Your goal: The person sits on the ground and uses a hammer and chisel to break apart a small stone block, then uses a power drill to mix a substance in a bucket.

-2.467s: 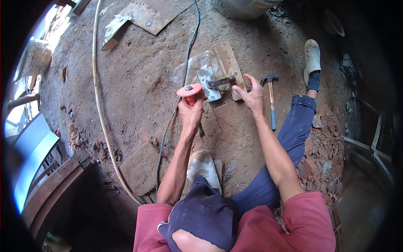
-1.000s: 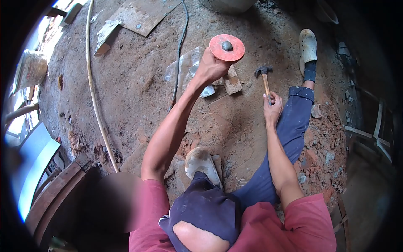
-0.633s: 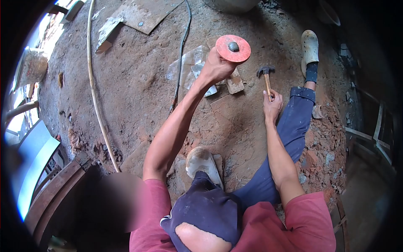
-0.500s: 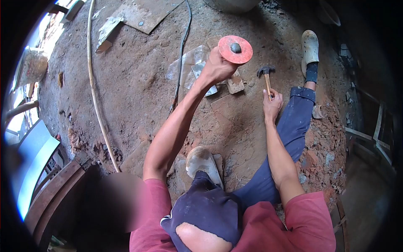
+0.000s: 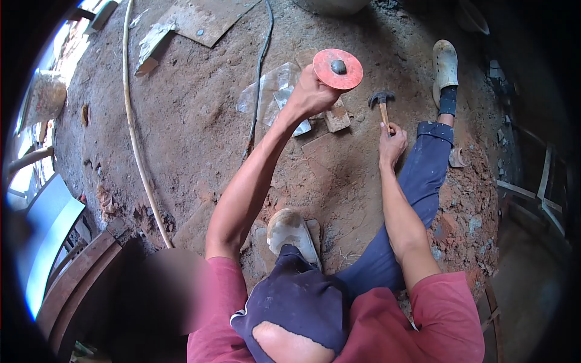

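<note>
My left hand [image 5: 311,97] is wrapped round a chisel below its round red hand guard [image 5: 324,75]. A dark metal striking end shows in the middle of the guard, while the shaft and tip are hidden. To the right, my right hand [image 5: 393,144] grips the wooden handle of a claw hammer [image 5: 382,107]. The dark hammer head points away from me, a short way from the guard and apart from it. Beneath my left hand, a clear plastic sheet [image 5: 248,98] and a small brown block [image 5: 337,118] lie on the dirt ground.
A pale hose or pole [image 5: 136,142] and a dark cable [image 5: 259,91] run along the ground to the left. Farther back lies a flat board [image 5: 209,21]. My shoes [image 5: 445,63] rest on the soil, and broken reddish earth [image 5: 466,212] is heaped at right.
The view has shifted very slightly. Both hands keep their holds and stay almost where they were, the hammer head tipping a little to the left.
</note>
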Tool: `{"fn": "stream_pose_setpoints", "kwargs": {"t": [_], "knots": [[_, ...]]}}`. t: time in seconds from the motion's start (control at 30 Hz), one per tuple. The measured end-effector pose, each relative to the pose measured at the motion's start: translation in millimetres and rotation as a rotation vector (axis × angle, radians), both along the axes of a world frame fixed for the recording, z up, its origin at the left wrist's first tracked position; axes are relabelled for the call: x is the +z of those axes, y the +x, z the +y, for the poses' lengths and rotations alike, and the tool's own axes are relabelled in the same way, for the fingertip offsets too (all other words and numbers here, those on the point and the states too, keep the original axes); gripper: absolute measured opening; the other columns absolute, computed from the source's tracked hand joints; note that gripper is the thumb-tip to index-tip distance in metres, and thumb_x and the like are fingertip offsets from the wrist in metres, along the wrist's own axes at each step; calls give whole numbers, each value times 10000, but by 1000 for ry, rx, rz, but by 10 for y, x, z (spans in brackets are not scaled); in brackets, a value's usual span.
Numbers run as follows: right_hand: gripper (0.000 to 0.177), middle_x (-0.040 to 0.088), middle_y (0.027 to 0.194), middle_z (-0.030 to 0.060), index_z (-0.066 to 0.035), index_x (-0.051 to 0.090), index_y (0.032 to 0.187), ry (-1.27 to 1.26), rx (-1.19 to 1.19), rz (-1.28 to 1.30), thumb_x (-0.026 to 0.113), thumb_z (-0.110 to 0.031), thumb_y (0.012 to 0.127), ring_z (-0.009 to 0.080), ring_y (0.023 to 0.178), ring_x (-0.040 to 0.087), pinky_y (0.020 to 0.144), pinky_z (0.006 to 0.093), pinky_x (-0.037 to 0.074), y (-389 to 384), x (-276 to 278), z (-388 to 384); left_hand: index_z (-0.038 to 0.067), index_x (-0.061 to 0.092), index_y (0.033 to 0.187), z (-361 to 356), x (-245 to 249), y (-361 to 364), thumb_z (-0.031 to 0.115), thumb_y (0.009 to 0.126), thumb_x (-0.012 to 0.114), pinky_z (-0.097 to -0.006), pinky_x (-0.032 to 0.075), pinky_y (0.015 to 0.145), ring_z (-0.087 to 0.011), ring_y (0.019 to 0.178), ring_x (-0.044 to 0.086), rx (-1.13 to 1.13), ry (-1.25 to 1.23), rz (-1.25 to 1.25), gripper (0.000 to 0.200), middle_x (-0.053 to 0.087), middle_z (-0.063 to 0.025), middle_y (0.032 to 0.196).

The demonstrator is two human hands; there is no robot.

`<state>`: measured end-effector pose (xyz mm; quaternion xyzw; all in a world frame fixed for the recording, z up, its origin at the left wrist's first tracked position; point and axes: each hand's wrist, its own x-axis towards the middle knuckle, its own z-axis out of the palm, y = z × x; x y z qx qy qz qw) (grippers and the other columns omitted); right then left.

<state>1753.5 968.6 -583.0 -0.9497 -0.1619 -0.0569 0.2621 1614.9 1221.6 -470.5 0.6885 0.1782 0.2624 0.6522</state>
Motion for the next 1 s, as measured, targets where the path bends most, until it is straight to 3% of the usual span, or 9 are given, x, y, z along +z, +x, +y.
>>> {"fn": "stream_pose_setpoints", "kwargs": {"t": [0.17, 0.23, 0.37, 0.57, 0.63, 0.67, 0.77, 0.93, 1.0], "knots": [[253, 596, 879, 140, -22, 681, 916, -54, 17, 7, 722, -257, 831, 311, 812, 575, 750, 402, 452, 54, -67, 32, 26, 647, 975, 38, 41, -22, 139, 853, 630, -302, 501, 724, -112, 779, 573, -37, 43, 2, 167, 666, -34, 836], [233, 609, 924, 155, -33, 669, 940, -319, 35, -150, 678, -253, 863, 333, 833, 578, 772, 419, 453, 50, -86, 55, 24, 648, 972, 59, 36, -28, 140, 853, 628, -305, 502, 716, -114, 772, 573, -70, 27, 69, 168, 664, -35, 825], [239, 635, 943, 171, -51, 661, 985, -384, 28, -176, 653, -266, 880, 358, 858, 596, 791, 448, 454, 63, -23, 100, 10, 639, 959, 142, -118, 45, 129, 834, 628, -327, 508, 707, -137, 752, 584, -108, 176, -60, 173, 668, -70, 809], [266, 662, 817, 169, 3, 641, 1019, -157, 8, 150, 610, -240, 913, 356, 740, 637, 708, 452, 474, 169, 255, 174, -3, 626, 940, 136, -94, 69, 103, 805, 611, -369, 516, 743, -237, 772, 633, -78, 242, -29, 172, 674, -149, 853], [290, 604, 711, 80, 7, 644, 1042, 55, 49, 336, 574, -260, 952, 201, 568, 568, 547, 361, 462, 362, 139, 87, -4, 625, 937, 101, -131, 106, 101, 803, 606, -380, 515, 753, -271, 787, 644, 4, 305, -49, 171, 673, -166, 869], [290, 604, 711, 80, 7, 644, 1042, 54, 52, 332, 574, -260, 952, 201, 568, 568, 547, 361, 462, 264, 356, 164, -2, 627, 939, 88, -151, 126, 105, 805, 604, -386, 514, 758, -290, 795, 644, 28, 324, -60, 173, 671, -175, 884], [342, 460, 715, -30, -6, 602, 1128, 610, -38, 814, 478, -305, 1019, 0, 466, 333, 398, 162, 277, -104, 1120, 322, 0, 630, 935, 83, -234, 159, 112, 803, 612, -390, 514, 758, -302, 799, 646, 44, 369, -88, 173, 671, -178, 890], [376, 451, 743, -16, 6, 509, 1215, 832, 206, 902, 406, -312, 1045, 4, 475, 336, 400, 165, 276, -516, 2024, 410, 1, 629, 905, 62, -132, 99, 117, 791, 638, -373, 515, 732, -275, 769, 643, 16, 349, -130, 163, 667, -159, 845], [374, 441, 732, -19, 7, 516, 1195, 711, 348, 894, 381, -312, 1052, 0, 481, 324, 404, 162, 273, -645, 2307, 453, 31, 648, 1022, 80, -120, 88, 203, 813, 722, -359, 492, 882, -243, 978, 628, -123, 237, 31, 281, 666, -110, 1036]]}}
